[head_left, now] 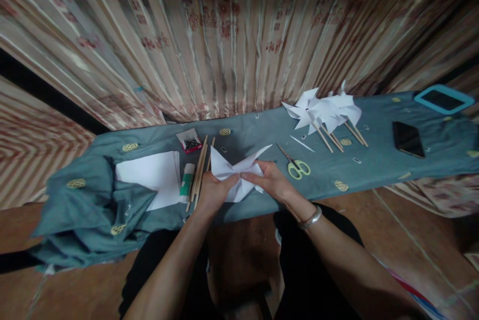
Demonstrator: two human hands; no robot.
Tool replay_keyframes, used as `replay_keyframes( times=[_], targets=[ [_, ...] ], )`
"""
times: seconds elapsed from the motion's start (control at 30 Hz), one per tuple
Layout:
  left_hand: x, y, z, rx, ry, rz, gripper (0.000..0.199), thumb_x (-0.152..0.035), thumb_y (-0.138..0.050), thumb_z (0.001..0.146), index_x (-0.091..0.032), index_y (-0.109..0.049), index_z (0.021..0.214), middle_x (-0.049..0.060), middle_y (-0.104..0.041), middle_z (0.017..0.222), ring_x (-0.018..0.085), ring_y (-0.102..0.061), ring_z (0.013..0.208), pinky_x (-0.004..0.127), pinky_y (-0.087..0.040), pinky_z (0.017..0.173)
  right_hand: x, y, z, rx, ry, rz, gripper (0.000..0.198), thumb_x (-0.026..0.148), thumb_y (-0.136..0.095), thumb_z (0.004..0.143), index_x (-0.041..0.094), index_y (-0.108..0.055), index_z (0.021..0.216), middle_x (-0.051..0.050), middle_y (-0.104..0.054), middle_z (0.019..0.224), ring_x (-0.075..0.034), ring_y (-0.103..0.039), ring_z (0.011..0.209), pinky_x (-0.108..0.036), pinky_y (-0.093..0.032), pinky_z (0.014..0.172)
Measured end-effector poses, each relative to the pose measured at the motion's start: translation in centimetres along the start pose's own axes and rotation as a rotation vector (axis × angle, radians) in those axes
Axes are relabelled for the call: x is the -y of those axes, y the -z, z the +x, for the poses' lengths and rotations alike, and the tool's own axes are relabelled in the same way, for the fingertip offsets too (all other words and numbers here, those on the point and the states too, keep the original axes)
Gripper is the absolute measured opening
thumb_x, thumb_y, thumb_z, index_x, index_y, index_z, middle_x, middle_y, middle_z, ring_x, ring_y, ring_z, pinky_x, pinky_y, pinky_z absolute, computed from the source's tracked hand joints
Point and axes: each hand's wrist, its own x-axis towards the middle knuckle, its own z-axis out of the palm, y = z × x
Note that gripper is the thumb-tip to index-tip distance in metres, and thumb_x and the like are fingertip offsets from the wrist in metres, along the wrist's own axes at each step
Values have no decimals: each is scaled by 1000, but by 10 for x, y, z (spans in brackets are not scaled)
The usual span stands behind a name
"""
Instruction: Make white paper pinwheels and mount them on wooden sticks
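Between my two hands is a white paper pinwheel (239, 193), its corners folded toward the middle and its points sticking out. My left hand (217, 191) grips its left side, with the thumb near the centre. On the other side my right hand (271, 179) pinches it, thumb pressed at the middle and fingers partly hidden behind the paper. Just left of my left hand lie several wooden sticks (198, 173) and a green and white glue stick (187, 183). Scissors with light green handles (298, 169) rest to the right of my right hand.
A small red and white box of dark metal pins (189, 141) sits behind the sticks. White paper sheets (149, 175) lie at left, partly under bunched cloth (93, 210). Finished pinwheels on sticks (325, 110), a paper strip (302, 143), a phone (407, 139) and a blue-framed tablet (444, 99) occupy the right.
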Motion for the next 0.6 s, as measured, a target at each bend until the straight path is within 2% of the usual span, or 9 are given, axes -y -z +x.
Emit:
replay_keyframes(
  times=[0.13,0.23,0.3,0.37,0.4,0.47,0.53,0.6],
  targets=[
    [0,-2,-3,15,50,-34,23,-28,-78,54,-17,-71,74,4,-75,73,26,-71,74,35,-58,68,-1,1,-4,9,-16,44,36,41,-85,55,18,-70,79,2,-71,70,-13,-60,62,-25,-49,64],
    [1,3,-2,111,64,-76,33,-35,-82,53,-15,-72,77,6,-75,76,26,-71,74,36,-57,70,0,6,-7,-15,-14,38,38,43,-85,54,18,-70,80,2,-71,70,-13,-62,61,-26,-50,63],
    [2,10,2,151,37,-150,40,-45,-79,58,-15,-73,84,8,-76,84,26,-71,81,36,-56,76,2,12,-9,-52,5,21,41,46,-84,56,18,-71,83,1,-73,72,-15,-63,62,-27,-51,64],
    [3,19,10,87,-23,-189,46,-55,-68,70,-14,-73,92,11,-75,94,25,-70,88,36,-55,81,5,19,-11,-96,39,5,43,49,-82,57,17,-71,85,-1,-74,75,-16,-66,64,-29,-53,66],
    [4,24,15,29,-56,-134,48,-57,-59,77,-14,-72,98,12,-74,100,25,-70,91,36,-54,82,6,22,-13,-116,56,-5,44,49,-82,58,17,-71,86,-3,-75,77,-17,-67,66,-30,-53,68],
    [6,33,25,-91,-166,176,40,-47,-57,82,-15,-72,99,12,-73,104,23,-69,89,36,-54,84,9,26,-16,-143,84,-38,44,50,-81,59,17,-72,87,-4,-76,80,-19,-68,68,-32,-54,69],
    [8,38,34,-105,-275,546,29,-30,-57,81,-15,-71,102,12,-70,112,24,-67,98,38,-51,92,11,28,-20,-152,107,-80,43,51,-79,60,18,-72,87,-5,-76,82,-19,-68,68,-33,-54,69],
    [9,40,41,-77,-357,834,31,-17,-54,81,-13,-68,108,14,-66,120,25,-62,111,38,-45,101,12,29,-24,-153,132,-125,41,51,-78,63,18,-72,87,-4,-76,81,-19,-67,68,-32,-54,68]
  ],
)
